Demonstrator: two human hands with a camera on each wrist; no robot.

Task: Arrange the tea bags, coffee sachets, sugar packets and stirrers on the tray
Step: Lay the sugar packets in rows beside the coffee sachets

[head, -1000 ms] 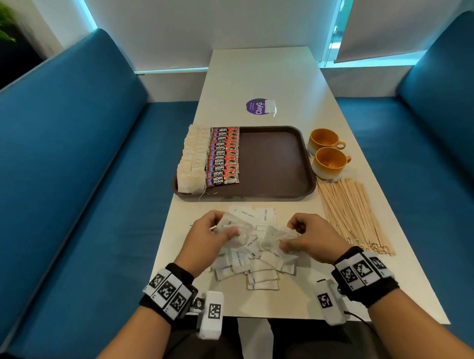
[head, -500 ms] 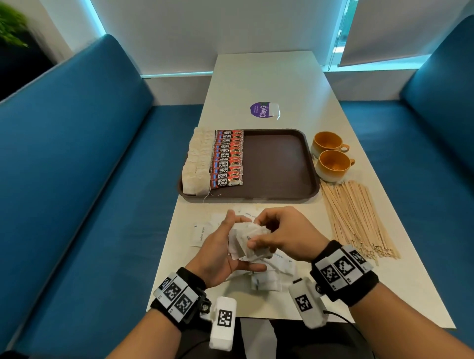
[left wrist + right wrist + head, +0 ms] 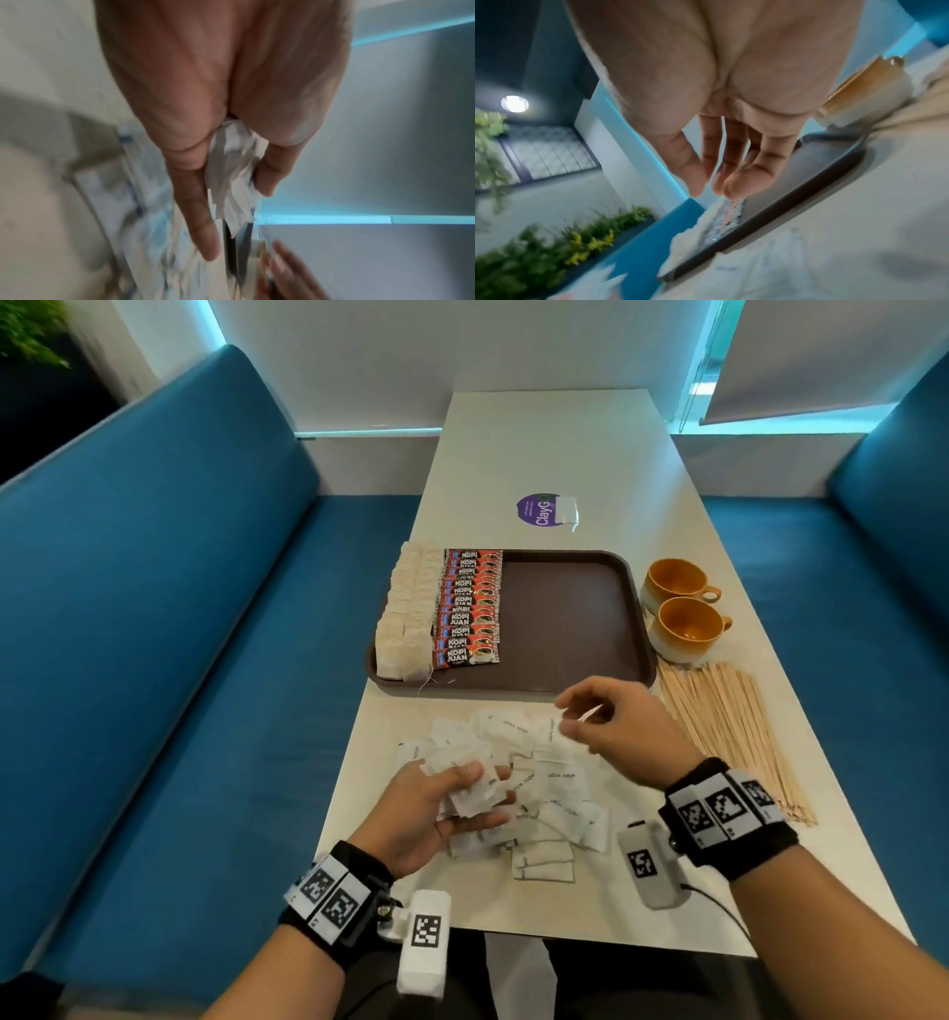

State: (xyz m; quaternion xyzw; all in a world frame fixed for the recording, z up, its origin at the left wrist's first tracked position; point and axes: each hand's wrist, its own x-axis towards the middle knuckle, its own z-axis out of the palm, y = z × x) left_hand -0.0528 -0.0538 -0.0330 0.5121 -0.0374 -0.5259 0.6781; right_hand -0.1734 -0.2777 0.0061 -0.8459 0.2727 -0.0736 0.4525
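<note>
My left hand (image 3: 464, 796) grips a bunch of white sugar packets (image 3: 475, 788), also seen between thumb and fingers in the left wrist view (image 3: 231, 182). More sugar packets (image 3: 544, 765) lie scattered on the table in front of the brown tray (image 3: 570, 618). My right hand (image 3: 583, 711) hovers over the far right of that pile, fingers loosely bent, holding nothing; the right wrist view shows its fingers (image 3: 731, 162) bare. On the tray's left side lie a row of tea bags (image 3: 405, 618) and a row of coffee sachets (image 3: 467, 608). Wooden stirrers (image 3: 729, 731) lie right of the pile.
Two orange cups (image 3: 683, 613) stand right of the tray. A purple sticker (image 3: 536, 509) is on the table behind the tray. Blue benches (image 3: 154, 634) flank the narrow table; the tray's right half is bare.
My right hand has left the bunch in my left hand and moved forward and right over the loose packets. The left hand keeps its bunch, slightly lower.
</note>
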